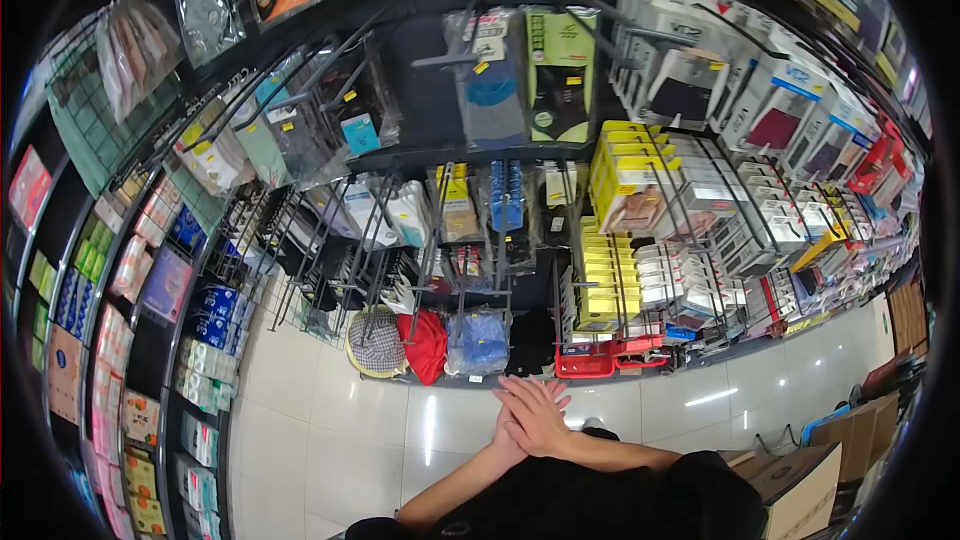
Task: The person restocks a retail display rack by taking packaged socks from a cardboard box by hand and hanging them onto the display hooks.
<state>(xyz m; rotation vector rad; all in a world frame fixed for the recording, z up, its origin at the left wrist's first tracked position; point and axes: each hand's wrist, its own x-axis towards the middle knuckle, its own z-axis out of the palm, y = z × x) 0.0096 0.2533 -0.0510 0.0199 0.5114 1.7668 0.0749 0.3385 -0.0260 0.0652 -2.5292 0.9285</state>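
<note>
My two hands are together in front of my body, above the floor beside the lowest shelf. My right hand (pixel 538 420) lies across my left hand (pixel 508 442), its fingers stretched out towards the upper left. The left hand is partly covered; some of its fingertips show past the right hand, also stretched out. Neither hand holds any product. Nearest beyond them are a red basket (pixel 585 364), a clear bag of blue items (pixel 478 342), a red cap-like item (pixel 423 347) and a checked hat (pixel 376 342).
Packaged garments (pixel 490 80) hang on hooks ahead, with boxed goods (pixel 690 85) to the right. Shelves of tissue packs (pixel 215 315) stand at the left. Cardboard boxes (pixel 805 485) sit at the lower right on the tiled floor (pixel 340 420).
</note>
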